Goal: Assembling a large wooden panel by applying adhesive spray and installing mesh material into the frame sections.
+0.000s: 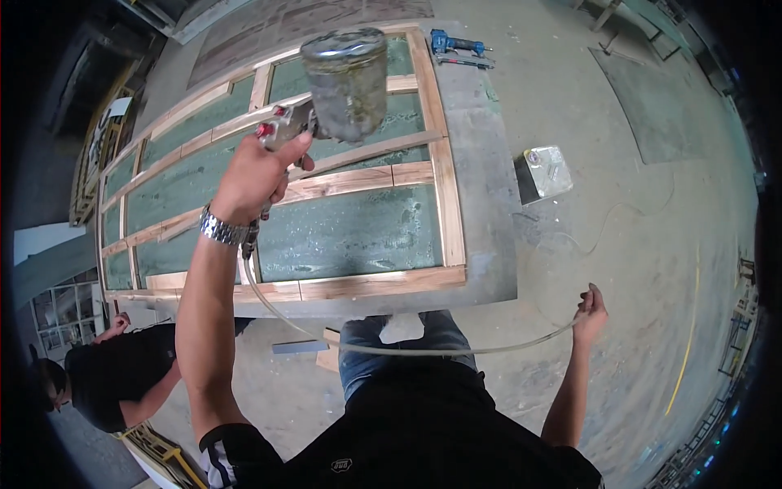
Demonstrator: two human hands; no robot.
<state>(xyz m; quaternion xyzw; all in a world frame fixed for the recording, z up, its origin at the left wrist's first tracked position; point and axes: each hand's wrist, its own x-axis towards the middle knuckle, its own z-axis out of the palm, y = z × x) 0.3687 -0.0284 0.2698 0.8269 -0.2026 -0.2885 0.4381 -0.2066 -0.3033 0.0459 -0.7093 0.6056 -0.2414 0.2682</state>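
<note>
My left hand (254, 181) grips a spray gun (287, 129) whose paint-stained metal cup (346, 90) sits on top, raised over the panel. From the gun's lower end a clear air hose (423, 351) droops across in front of my legs to my right hand (590, 314), which pinches it out at the right. Beneath the gun lies a large wooden frame (446, 204) of pale slats on a green sheet (350, 228). Wet-looking glossy patches cover parts of that sheet. One loose slat (366, 153) rests at a slant across the frame.
A blue nail gun (456, 42) lies on the table's far right corner. On the floor to the right stands a square metal can (547, 171), with a thin hose (582, 244) trailing nearby. At the left, a co-worker in black (114, 371) is close to the table.
</note>
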